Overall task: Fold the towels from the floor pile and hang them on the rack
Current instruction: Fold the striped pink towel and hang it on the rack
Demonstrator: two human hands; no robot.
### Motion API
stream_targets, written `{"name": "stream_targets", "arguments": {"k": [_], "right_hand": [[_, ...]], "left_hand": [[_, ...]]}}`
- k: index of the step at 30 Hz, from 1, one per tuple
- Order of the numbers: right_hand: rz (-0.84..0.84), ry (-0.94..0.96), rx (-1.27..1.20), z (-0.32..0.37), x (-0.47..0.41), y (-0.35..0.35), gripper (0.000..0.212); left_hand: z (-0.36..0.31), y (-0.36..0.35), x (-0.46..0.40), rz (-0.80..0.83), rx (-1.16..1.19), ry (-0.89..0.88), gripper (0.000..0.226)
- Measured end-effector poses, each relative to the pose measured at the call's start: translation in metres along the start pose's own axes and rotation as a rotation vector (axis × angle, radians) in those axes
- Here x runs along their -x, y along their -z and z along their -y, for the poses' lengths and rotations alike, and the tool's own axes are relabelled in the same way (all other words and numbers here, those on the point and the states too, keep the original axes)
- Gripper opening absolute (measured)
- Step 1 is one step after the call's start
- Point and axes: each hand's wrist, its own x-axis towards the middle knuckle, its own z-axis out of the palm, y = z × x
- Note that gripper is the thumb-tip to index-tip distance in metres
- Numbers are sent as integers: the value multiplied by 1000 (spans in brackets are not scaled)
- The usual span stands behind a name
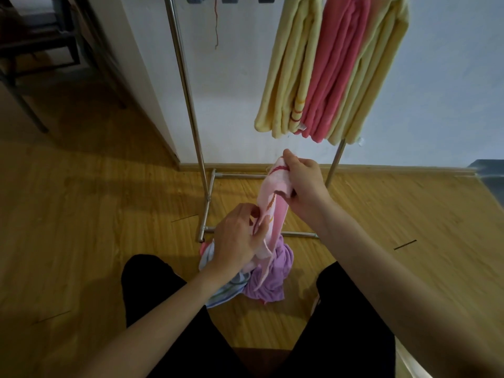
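On the wooden floor [81,214] beside a white wall, we stand before the metal rack [188,99], which already carries three folded towels: a yellow towel [289,66], a coral towel [338,69] and a second yellow towel [376,77], hanging side by side and touching. That much of the job looks done to us. Below, between our dark trouser legs, the floor pile [245,279] is not yet cleared; a purple towel [272,279] and a striped pale-blue towel [221,290] lie crumpled there, just in front of the rack's base. Between pile and rack we hold a pale pink towel [272,205], lifted and hanging long, its lower end trailing onto the pile. Our right hand [302,178] grips the towel's top end, fingers curled round it, while our left hand [240,238] pinches its edge lower down. We judge the folding of this towel barely begun: it is unfolded and bunched, and at least two more wait underneath.
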Motion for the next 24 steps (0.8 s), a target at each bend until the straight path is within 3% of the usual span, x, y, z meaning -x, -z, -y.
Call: {"name": "stream_targets", "arguments": {"k": [6,13,17,22,24], "right_hand": [[-59,-12,-24,5,-4,7,26],[-173,-135,-5,-14,-23,42,10],[-176,-171,-52,-32,-25,60,12],[-202,-79,54,-68,-18,74,21],[-152,-5,160,-78,-16,76,8]], "left_hand": [[13,2,2,64,94,118,22],[28,26,-10,78,466,365,21],[20,35,-11,54,674,536,17],[8,43,-12,61,852,701,17],[5,45,-11,46,908,729,13]]}}
